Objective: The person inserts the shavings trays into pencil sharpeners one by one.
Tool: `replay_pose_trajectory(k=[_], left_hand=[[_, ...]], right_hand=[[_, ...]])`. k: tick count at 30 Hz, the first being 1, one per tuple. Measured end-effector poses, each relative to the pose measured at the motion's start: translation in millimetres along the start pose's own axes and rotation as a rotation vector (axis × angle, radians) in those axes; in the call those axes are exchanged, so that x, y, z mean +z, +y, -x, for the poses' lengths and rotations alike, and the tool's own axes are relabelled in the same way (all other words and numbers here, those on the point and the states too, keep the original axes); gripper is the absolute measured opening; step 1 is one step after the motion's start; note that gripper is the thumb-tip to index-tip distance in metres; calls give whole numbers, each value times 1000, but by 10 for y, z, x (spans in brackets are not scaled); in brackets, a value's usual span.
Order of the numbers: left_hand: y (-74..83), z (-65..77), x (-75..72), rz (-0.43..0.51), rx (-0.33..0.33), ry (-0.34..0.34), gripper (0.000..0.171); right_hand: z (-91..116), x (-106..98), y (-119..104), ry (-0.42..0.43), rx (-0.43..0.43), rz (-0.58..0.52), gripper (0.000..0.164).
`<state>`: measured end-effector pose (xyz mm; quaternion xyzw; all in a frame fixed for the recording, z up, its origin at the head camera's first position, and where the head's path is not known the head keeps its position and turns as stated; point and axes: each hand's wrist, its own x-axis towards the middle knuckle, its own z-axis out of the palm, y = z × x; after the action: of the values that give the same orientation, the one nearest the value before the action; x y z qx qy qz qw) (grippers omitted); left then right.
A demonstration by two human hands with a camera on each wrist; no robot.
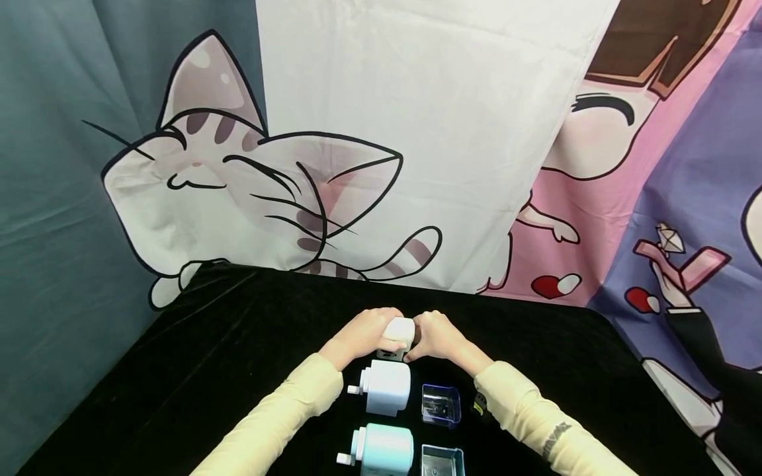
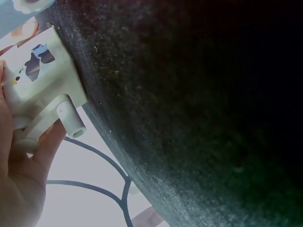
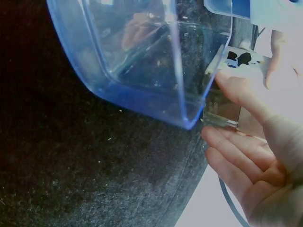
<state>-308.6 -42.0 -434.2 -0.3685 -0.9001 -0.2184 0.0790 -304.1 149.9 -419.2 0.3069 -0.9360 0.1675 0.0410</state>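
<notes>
A white crank pencil sharpener (image 1: 400, 329) stands upright at the far end of a row, between both hands. My left hand (image 1: 370, 332) grips its body from the left. In the left wrist view its crank handle (image 2: 71, 118) sticks out near the fingers, and dark and blue marks show on its face. From the other side, my right hand (image 1: 438, 336) holds a clear drawer (image 3: 220, 105) between thumb and fingers, at the sharpener's open side. The palm side of that hand shows in the right wrist view; the drawer is partly covered by the thumb.
Nearer on the black cloth (image 1: 238, 370) are a pale blue sharpener (image 1: 388, 387) and a teal sharpener (image 1: 387, 446), cranks to the left. Right of them lie a blue-tinted clear drawer (image 1: 440, 404) and another clear drawer (image 1: 442, 461). A printed curtain (image 1: 452, 132) hangs behind.
</notes>
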Motion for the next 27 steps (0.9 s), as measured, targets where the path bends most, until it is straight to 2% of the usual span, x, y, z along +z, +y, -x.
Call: replay_pose_trajectory(k=[6,17,22,27], left_hand=[[-11,7,13,-10,-6,5,49],[30,18,-10,12,-8,-1,50],[12,-1,-11,3,5,11,51],[-3,-11,-2,8,-10,1,51]], right_hand=[[-12,5,-27,-4,-2,-21,39],[-18,11,-43,-30,4,23,42],[-17,15,-23,-10,-17,41,41],[-13,31,-6,1,-19,29,42]])
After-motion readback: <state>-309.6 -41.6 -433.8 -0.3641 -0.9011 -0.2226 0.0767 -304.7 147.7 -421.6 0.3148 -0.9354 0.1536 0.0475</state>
